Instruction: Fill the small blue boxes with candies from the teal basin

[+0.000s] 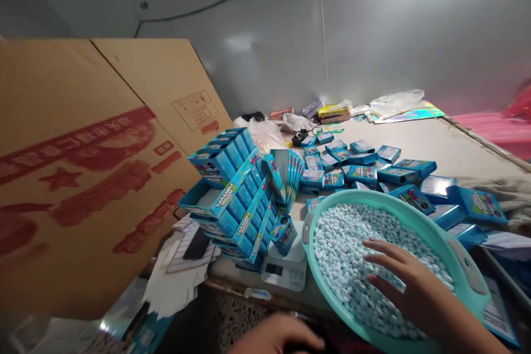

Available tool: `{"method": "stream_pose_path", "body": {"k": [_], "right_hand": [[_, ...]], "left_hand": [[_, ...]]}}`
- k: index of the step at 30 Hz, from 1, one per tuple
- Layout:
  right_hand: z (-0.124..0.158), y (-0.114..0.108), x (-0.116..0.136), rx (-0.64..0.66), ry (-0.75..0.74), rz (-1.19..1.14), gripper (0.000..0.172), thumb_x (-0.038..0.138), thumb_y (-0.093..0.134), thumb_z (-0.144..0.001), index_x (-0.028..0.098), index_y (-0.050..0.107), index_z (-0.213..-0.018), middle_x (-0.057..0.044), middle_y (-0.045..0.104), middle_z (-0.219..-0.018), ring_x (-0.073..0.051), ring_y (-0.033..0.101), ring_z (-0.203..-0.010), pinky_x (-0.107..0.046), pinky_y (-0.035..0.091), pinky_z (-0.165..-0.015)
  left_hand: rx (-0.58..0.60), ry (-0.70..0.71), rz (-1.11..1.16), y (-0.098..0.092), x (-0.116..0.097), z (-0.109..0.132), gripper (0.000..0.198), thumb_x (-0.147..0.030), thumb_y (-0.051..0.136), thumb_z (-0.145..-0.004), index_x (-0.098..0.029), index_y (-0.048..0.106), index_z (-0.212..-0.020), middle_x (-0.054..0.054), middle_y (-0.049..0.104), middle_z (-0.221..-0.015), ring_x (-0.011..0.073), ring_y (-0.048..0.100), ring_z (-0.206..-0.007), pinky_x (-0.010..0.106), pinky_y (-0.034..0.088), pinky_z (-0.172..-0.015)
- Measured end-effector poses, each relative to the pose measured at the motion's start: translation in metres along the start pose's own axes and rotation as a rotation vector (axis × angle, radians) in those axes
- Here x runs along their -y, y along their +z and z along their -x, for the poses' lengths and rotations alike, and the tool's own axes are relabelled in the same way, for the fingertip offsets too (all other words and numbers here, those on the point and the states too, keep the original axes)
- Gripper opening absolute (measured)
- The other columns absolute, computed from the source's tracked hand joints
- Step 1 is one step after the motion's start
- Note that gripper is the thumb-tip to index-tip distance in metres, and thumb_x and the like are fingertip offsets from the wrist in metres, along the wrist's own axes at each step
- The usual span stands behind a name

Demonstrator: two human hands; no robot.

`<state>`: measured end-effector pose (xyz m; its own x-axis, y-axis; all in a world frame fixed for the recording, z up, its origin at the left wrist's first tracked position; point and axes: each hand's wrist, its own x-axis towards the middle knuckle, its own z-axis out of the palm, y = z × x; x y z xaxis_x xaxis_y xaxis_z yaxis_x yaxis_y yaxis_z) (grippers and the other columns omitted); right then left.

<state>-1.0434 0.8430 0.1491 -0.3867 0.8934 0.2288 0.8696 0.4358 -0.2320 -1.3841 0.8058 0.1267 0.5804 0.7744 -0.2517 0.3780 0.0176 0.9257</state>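
Observation:
My right hand is over a turquoise plastic basin full of small pale-blue and white pellets that look like candies. Its fingers are spread and hold nothing; whether the tips touch the pellets I cannot tell. Low at the bottom edge, my left hand is smeared by motion and partly cut off, near the table's front edge. A small blue box stands on a white digital scale, left of the basin. Beside the scale rises a stack of blue display trays filled with blue boxes.
Many blue boxes lie loosely behind the basin. Several flat or fanned blue cartons lean by the stack. A large cardboard box fills the left. Papers lie at the front left; plastic bags lie at the back.

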Motion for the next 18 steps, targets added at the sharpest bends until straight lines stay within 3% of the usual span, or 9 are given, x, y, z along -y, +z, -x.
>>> {"method": "stream_pose_path", "body": {"k": [4, 5, 8, 11, 14, 18], "right_hand": [[-0.005, -0.002, 0.003, -0.041, 0.094, -0.083, 0.03, 0.041, 0.057, -0.101, 0.026, 0.082, -0.11, -0.014, 0.072, -0.133, -0.037, 0.07, -0.123, -0.056, 0.062, -0.1], [-0.006, 0.0, 0.002, -0.039, 0.104, -0.103, 0.03, 0.041, 0.057, -0.101, 0.027, 0.083, -0.109, -0.014, 0.073, -0.132, -0.037, 0.071, -0.122, -0.056, 0.063, -0.1], [-0.007, 0.008, -0.004, -0.035, 0.103, -0.152, 0.03, 0.042, 0.058, -0.097, 0.029, 0.084, -0.105, -0.013, 0.075, -0.126, -0.037, 0.073, -0.116, -0.056, 0.064, -0.097], [-0.008, 0.016, -0.01, -0.035, 0.112, -0.177, 0.031, 0.046, 0.058, -0.095, 0.033, 0.085, -0.103, -0.011, 0.077, -0.122, -0.038, 0.075, -0.11, -0.056, 0.066, -0.093], [-0.008, 0.02, -0.013, -0.046, 0.14, -0.211, 0.031, 0.049, 0.058, -0.094, 0.037, 0.085, -0.102, -0.011, 0.078, -0.118, -0.038, 0.076, -0.107, -0.055, 0.068, -0.09], [-0.007, 0.019, -0.015, -0.047, 0.148, -0.223, 0.028, 0.049, 0.06, -0.094, 0.039, 0.084, -0.1, -0.012, 0.077, -0.12, -0.038, 0.076, -0.106, -0.053, 0.068, -0.09]], "left_hand": [[-0.578, 0.074, -0.35, -0.042, -0.012, -0.059, 0.042, -0.036, 0.05, -0.103, -0.024, 0.064, -0.141, 0.012, 0.064, -0.143, 0.0308, 0.056, -0.14, 0.051, 0.039, -0.125], [-0.655, 0.039, -0.467, -0.049, -0.014, -0.076, 0.05, -0.031, 0.054, -0.1, -0.021, 0.059, -0.149, 0.014, 0.06, -0.15, 0.0328, 0.053, -0.143, 0.051, 0.04, -0.124], [-0.582, -0.14, -0.665, -0.058, -0.012, -0.115, 0.074, -0.021, 0.065, -0.09, -0.01, 0.044, -0.16, 0.024, 0.051, -0.157, 0.0406, 0.05, -0.146, 0.052, 0.046, -0.119], [-0.473, -0.181, -0.676, -0.06, -0.003, -0.129, 0.064, -0.017, 0.056, -0.094, -0.006, 0.049, -0.156, 0.026, 0.063, -0.143, 0.0398, 0.063, -0.133, 0.046, 0.053, -0.11], [-0.42, -0.13, -0.637, -0.064, -0.007, -0.112, 0.06, -0.017, 0.057, -0.093, -0.012, 0.056, -0.152, 0.02, 0.067, -0.14, 0.0362, 0.067, -0.129, 0.043, 0.054, -0.108], [-0.492, -0.131, -0.478, -0.09, -0.041, -0.048, 0.061, -0.027, 0.06, -0.09, -0.024, 0.059, -0.15, 0.011, 0.063, -0.148, 0.0321, 0.061, -0.137, 0.048, 0.047, -0.119]]}}
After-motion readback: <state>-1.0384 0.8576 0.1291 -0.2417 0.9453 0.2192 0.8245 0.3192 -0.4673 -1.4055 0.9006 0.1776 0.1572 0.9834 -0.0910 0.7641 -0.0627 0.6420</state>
